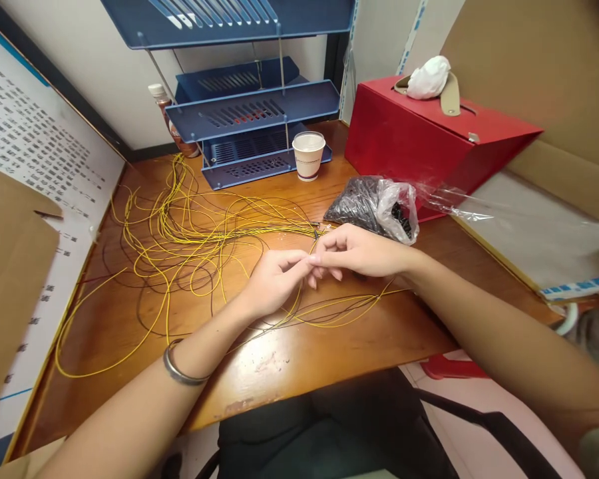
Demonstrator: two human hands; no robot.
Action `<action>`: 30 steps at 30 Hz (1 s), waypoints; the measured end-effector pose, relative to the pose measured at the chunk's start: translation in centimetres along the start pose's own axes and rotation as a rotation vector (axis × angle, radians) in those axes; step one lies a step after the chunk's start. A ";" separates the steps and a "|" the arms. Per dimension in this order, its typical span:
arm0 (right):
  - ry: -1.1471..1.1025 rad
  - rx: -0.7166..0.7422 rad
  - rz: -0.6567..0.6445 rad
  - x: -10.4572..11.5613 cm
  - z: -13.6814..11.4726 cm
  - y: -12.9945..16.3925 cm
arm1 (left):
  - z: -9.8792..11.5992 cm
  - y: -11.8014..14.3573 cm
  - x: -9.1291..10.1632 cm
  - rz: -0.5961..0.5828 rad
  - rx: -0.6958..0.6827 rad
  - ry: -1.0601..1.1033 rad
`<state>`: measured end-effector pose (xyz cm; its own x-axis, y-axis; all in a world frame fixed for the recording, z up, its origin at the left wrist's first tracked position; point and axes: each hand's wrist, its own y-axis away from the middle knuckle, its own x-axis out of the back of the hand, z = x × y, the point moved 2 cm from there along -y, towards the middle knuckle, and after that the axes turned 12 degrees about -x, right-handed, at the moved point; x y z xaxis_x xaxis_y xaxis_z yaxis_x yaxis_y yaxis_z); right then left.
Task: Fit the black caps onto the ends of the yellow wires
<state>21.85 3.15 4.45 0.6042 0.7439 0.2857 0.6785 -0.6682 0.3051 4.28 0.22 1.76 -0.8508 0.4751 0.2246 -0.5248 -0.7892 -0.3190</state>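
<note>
Dark trousers fill the bottom of the view, right against the worn front edge of the wooden tabletop (pixel 289 362), where the varnish is chipped and scuffed. Bare wood runs clear between that edge and the hands. Left wrist carries a grey metal bangle (pixel 180 369). Left hand (pixel 274 279) and right hand (pixel 359 251) meet fingertip to fingertip, both pinching thin strands of the wire bundle (pixel 190 239) at mid-tabletop. Thin, glossy yellow and dark wires run mostly left to right, looping loosely out to the left and trailing past the hands to the right. Just behind the right hand, a crinkled clear bag of small black parts (pixel 374 206). Farther back, a paper cup (pixel 308 154), blue plastic trays (pixel 252 113), and a red cardboard box (pixel 429 143) closing off the right side.
</note>
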 end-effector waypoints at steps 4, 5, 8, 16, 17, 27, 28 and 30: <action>-0.109 0.073 0.249 0.0 0.5 -0.6 | -0.3 0.1 0.1 0.061 -0.011 -0.026; -0.102 0.078 0.307 0.0 0.5 -0.6 | -0.3 0.2 0.1 0.038 -0.019 -0.081; -0.119 0.075 0.373 -0.2 0.4 -0.6 | 0.0 0.6 0.2 -0.001 -0.075 -0.211; -0.240 0.083 0.470 -1.3 0.3 -0.8 | 0.1 0.9 0.4 -0.029 -0.084 -0.364; -0.267 0.077 0.479 -1.4 0.3 -0.9 | 0.1 0.9 0.4 -0.035 -0.087 -0.380; -0.478 0.065 0.480 -2.2 1.0 -1.3 | 0.2 0.8 0.5 -0.034 -0.088 -0.417; -0.481 0.071 0.497 -2.1 1.0 -1.3 | 0.2 0.6 0.5 0.007 -0.086 -0.398; -0.476 0.089 0.544 -1.8 1.1 -1.2 | 0.2 -0.1 0.5 0.187 -0.067 -0.290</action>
<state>20.38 2.61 2.61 0.9682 0.2437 -0.0565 0.2496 -0.9564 0.1517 3.87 0.45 2.05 -0.8946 0.1870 0.4059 -0.3698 -0.8198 -0.4372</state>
